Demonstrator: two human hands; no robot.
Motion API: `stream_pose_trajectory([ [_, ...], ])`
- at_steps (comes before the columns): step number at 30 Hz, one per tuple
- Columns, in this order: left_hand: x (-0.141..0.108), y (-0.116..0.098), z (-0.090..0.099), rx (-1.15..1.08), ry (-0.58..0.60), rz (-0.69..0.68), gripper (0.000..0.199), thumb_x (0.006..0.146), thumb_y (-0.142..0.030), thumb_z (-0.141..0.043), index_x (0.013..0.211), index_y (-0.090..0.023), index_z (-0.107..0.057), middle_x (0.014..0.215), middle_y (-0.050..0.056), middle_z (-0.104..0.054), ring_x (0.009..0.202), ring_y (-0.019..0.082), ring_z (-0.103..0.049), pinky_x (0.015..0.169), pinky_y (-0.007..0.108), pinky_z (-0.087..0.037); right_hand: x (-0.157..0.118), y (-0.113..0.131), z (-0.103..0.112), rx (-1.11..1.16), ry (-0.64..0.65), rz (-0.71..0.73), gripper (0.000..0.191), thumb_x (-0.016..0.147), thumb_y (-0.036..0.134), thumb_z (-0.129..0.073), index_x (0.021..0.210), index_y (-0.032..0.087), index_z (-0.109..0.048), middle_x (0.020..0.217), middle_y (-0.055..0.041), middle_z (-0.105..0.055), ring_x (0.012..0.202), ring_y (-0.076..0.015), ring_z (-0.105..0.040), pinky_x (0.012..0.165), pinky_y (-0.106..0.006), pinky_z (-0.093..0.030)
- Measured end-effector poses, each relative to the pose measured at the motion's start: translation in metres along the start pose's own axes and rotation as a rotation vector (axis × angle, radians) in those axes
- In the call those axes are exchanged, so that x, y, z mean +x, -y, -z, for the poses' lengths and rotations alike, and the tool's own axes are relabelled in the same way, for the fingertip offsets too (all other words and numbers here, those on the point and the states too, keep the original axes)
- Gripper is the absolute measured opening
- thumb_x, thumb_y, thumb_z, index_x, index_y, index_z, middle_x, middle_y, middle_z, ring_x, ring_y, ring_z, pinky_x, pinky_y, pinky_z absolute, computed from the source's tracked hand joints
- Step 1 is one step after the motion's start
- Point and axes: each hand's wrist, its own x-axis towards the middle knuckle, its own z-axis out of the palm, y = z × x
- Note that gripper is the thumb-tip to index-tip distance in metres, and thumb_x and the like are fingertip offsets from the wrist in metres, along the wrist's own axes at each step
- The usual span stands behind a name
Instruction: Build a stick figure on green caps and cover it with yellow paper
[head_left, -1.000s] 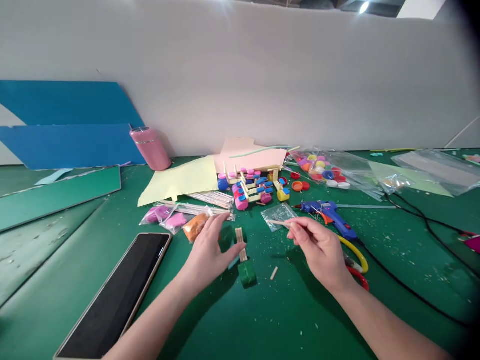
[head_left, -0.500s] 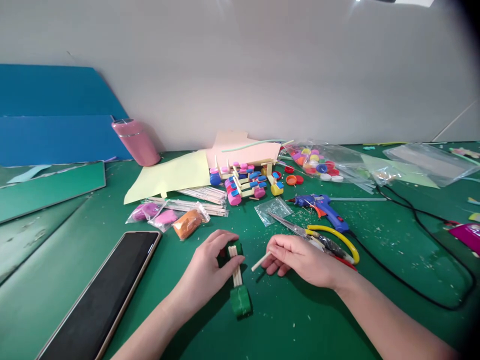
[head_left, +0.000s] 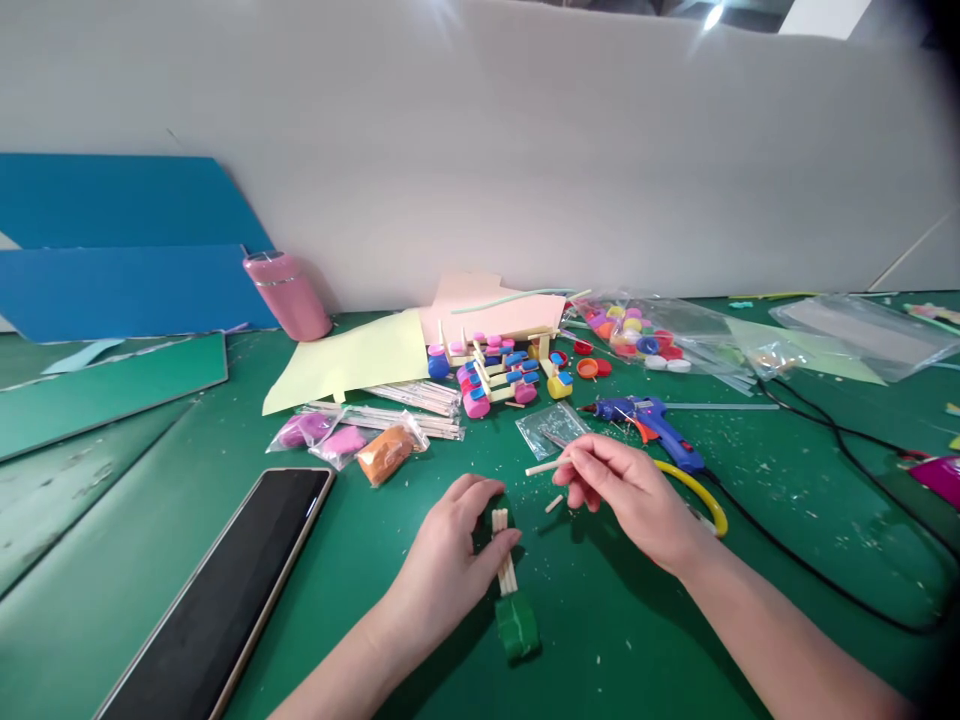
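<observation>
My left hand (head_left: 457, 550) curls its thumb and fingers around a small bundle of pale wooden sticks (head_left: 507, 574). A green cap-like piece (head_left: 517, 628) is attached at the near end of the bundle; its far end is partly hidden by my fingers. Higher and to the right, my right hand (head_left: 630, 490) pinches a short pale stick (head_left: 546, 467) between thumb and fingers. Just below it, a small stick piece (head_left: 554, 503) lies on the green table. Scissors with a yellow handle (head_left: 697, 490) are mostly covered by my right hand.
A phone (head_left: 225, 590) lies at left, with bagged clay (head_left: 386, 455) behind it. Colourful cap-and-stick models (head_left: 499, 375) stand at the back centre. A blue glue gun (head_left: 652, 425) trails a black cable at right. A pink tumbler (head_left: 289, 298) leans against the wall.
My right hand has risen away from the bundle with its stick and now covers more of the scissors. A small stick piece now shows beneath it. The camera view has shifted slightly.
</observation>
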Motion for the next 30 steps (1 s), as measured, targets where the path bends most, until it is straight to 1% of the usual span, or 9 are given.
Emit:
stream_pose_trajectory([
  [4,0.001,-0.002,-0.003,0.002,-0.008,-0.028,0.03,0.076,-0.021,-0.057,0.105,-0.013,-0.056,0.099,0.009,-0.058,0.086,0.019,-0.058,0.077,0.033,-0.05,-0.006,0.003,-0.007,0.004,-0.047,0.069,0.022,0.089,0.038,-0.045,0.085,0.02,-0.057,0.075,0.001,-0.059,0.059,-0.0082,-0.052,0.057,-0.021,-0.043],
  [8,-0.008,0.002,0.0,0.009,-0.122,-0.084,0.04,0.075,-0.031,-0.059,0.111,-0.015,-0.052,0.111,0.012,-0.054,0.089,0.02,-0.057,0.071,0.031,-0.052,-0.009,-0.007,-0.012,0.013,-0.123,0.088,0.02,0.087,0.037,-0.049,0.087,0.021,-0.059,0.072,0.0006,-0.058,0.058,-0.0094,-0.05,0.055,-0.021,-0.044],
  [13,-0.013,0.012,0.009,0.019,-0.343,-0.128,0.023,0.081,-0.028,-0.052,0.102,-0.018,-0.055,0.097,0.008,-0.056,0.068,0.013,-0.055,0.06,0.027,-0.051,-0.011,-0.016,-0.009,-0.034,-0.193,0.098,0.018,0.087,0.036,-0.05,0.089,0.022,-0.06,0.07,-0.0001,-0.058,0.059,-0.0112,-0.05,0.053,-0.021,-0.044],
  [16,-0.01,0.016,0.011,0.059,-0.451,-0.174,0.013,0.082,-0.02,-0.051,0.094,-0.018,-0.057,0.09,0.006,-0.057,0.073,0.014,-0.056,0.062,0.025,-0.049,-0.011,-0.018,-0.008,-0.076,-0.216,0.107,0.017,0.086,0.035,-0.05,0.089,0.022,-0.06,0.071,-0.0002,-0.059,0.058,-0.0115,-0.051,0.054,-0.022,-0.044],
  [18,-0.008,0.017,0.013,0.073,-0.476,-0.219,0.008,0.082,-0.015,-0.05,0.086,-0.017,-0.057,0.085,0.005,-0.056,0.075,0.013,-0.056,0.064,0.024,-0.047,-0.011,-0.019,-0.009,-0.109,-0.203,0.12,0.017,0.086,0.034,-0.05,0.09,0.022,-0.06,0.072,-0.0004,-0.059,0.06,-0.0123,-0.052,0.055,-0.022,-0.044],
  [22,-0.01,0.013,0.014,0.034,-0.395,-0.25,0.01,0.082,-0.013,-0.05,0.075,-0.017,-0.055,0.079,0.003,-0.055,0.071,0.011,-0.055,0.063,0.021,-0.046,-0.01,-0.019,-0.012,-0.17,-0.165,0.124,0.017,0.086,0.033,-0.049,0.089,0.022,-0.061,0.071,-0.0008,-0.059,0.062,-0.0143,-0.053,0.054,-0.023,-0.043],
  [24,-0.012,0.011,0.012,0.006,-0.322,-0.241,0.006,0.081,-0.017,-0.053,0.084,-0.017,-0.057,0.085,0.004,-0.055,0.074,0.012,-0.056,0.064,0.022,-0.047,-0.011,-0.019,-0.014,-0.193,-0.154,0.129,0.016,0.086,0.032,-0.049,0.088,0.021,-0.061,0.07,-0.0006,-0.06,0.062,-0.0141,-0.053,0.054,-0.023,-0.043],
  [27,-0.011,0.01,0.008,-0.02,-0.243,-0.214,0.022,0.078,-0.022,-0.058,0.1,-0.019,-0.057,0.094,0.006,-0.055,0.079,0.014,-0.057,0.067,0.024,-0.05,-0.012,-0.017,-0.016,-0.211,-0.145,0.142,0.015,0.087,0.03,-0.049,0.088,0.022,-0.061,0.073,-0.0006,-0.06,0.063,-0.0136,-0.054,0.055,-0.022,-0.043],
  [30,-0.01,0.011,0.004,-0.036,-0.213,-0.189,0.024,0.078,-0.024,-0.058,0.101,-0.02,-0.057,0.093,0.006,-0.055,0.08,0.015,-0.057,0.068,0.026,-0.051,-0.011,-0.015,-0.017,-0.218,-0.141,0.158,0.014,0.087,0.028,-0.049,0.088,0.022,-0.061,0.075,-0.0012,-0.062,0.064,-0.0138,-0.056,0.057,-0.022,-0.044],
])
